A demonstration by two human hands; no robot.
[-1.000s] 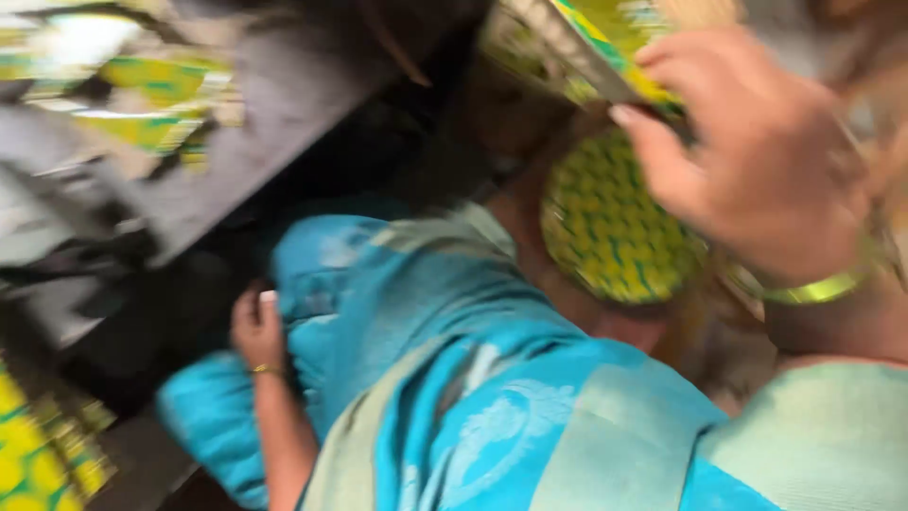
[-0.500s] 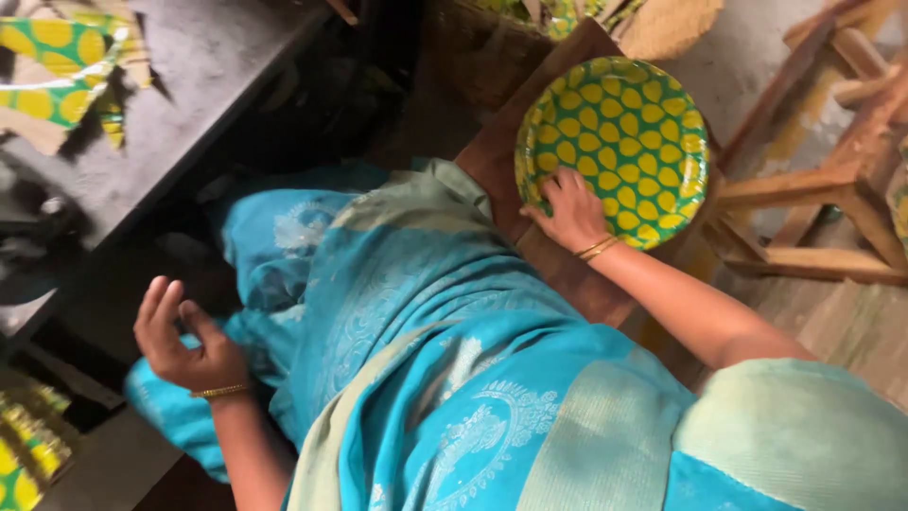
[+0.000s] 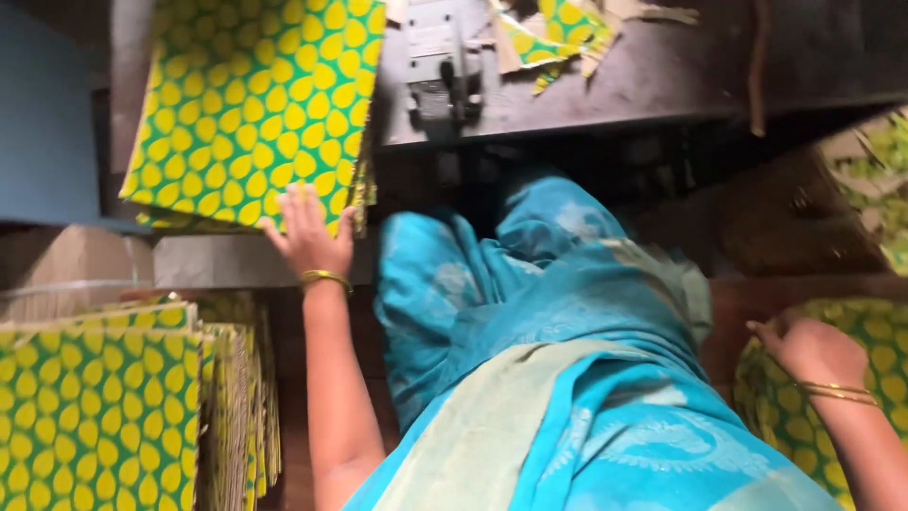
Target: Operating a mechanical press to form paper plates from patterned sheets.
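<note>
My left hand (image 3: 307, 232) rests with spread fingers on the near edge of a stack of square green sheets with yellow drops (image 3: 251, 104) lying on the dark workbench (image 3: 662, 80). My right hand (image 3: 811, 348) lies at the lower right on a round stack of the same green-and-yellow paper (image 3: 875, 364), fingers curled on its edge. Each wrist carries a gold bangle. My lap, draped in blue cloth (image 3: 558, 360), fills the middle.
A thick pile of the same patterned sheets (image 3: 104, 407) stands at the lower left. A small metal press (image 3: 440, 61) sits on the bench, with paper scraps (image 3: 558, 28) behind it. A blue panel (image 3: 47, 114) is at the far left.
My view has swung to the left. My left hand rose from beside my lap to the square sheets on the bench. My right hand stays on the round stack.
</note>
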